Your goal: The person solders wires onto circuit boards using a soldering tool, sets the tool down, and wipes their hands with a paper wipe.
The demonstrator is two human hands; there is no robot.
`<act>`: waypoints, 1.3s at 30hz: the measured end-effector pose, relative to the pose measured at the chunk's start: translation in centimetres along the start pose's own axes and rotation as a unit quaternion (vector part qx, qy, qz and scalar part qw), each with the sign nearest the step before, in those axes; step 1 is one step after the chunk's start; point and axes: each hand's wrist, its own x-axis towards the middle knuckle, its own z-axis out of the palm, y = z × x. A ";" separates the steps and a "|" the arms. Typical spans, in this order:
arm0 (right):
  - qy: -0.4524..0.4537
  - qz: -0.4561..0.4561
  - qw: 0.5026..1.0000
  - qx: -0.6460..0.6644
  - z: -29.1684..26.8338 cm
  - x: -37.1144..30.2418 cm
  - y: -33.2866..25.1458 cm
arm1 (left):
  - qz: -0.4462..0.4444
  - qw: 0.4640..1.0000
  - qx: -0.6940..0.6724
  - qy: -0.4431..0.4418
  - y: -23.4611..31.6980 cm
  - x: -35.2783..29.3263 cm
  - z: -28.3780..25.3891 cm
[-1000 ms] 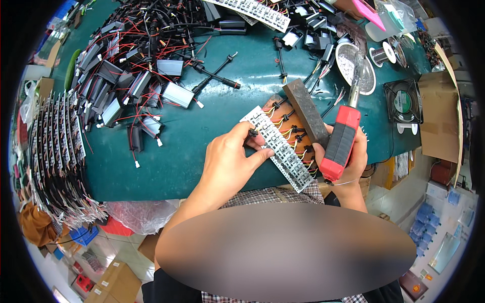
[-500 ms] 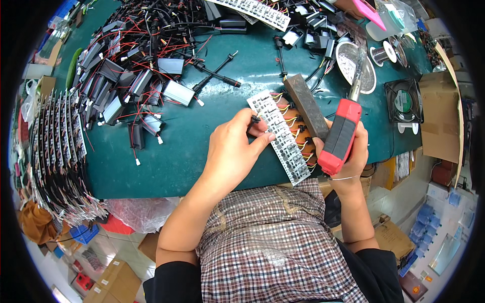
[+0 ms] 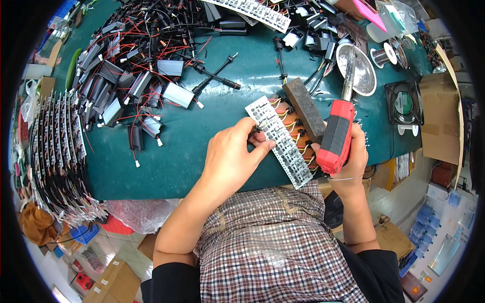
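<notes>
A long white circuit board (image 3: 280, 144) lies aslant near the table's front edge, with rows of small dark parts. Short red, yellow, white and black wires run along its right side. My left hand (image 3: 233, 151) is closed at the board's left edge, thumb and fingers pinching a small black piece. Part of that piece is hidden by the fingers. On the right, my right hand (image 3: 356, 154) wraps round the grip of a red and black soldering gun (image 3: 337, 139). Its metal barrel points away over a round metal dish (image 3: 365, 76). A dark rectangular bar (image 3: 305, 108) lies beside the wires.
Black cables and grey metal cases with red leads (image 3: 126, 76) cover the table's far left. Stacked wired boards (image 3: 58, 136) hang at the left edge. Right of the dish stand a wire spool (image 3: 384, 54) and a black fan (image 3: 403, 102). Another white board (image 3: 252, 12) lies at the back.
The soldering gun has shifted slightly left, its barrel swinging left and uncovering more of the dish. The board has slid a little toward me. My left hand keeps its pinch.
</notes>
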 end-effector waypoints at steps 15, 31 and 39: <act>0.009 0.214 0.915 0.343 -4.2 -1.3 -5.8 | -0.060 0.998 -0.022 0.012 0.2 -0.2 -3.2; -0.178 0.209 0.837 0.474 -4.1 -5.0 -4.9 | 0.028 0.991 0.057 0.117 -0.1 0.7 -3.3; -0.209 0.246 0.919 0.227 -3.2 -4.8 -5.5 | 0.085 0.981 0.084 0.154 -0.4 0.9 -2.9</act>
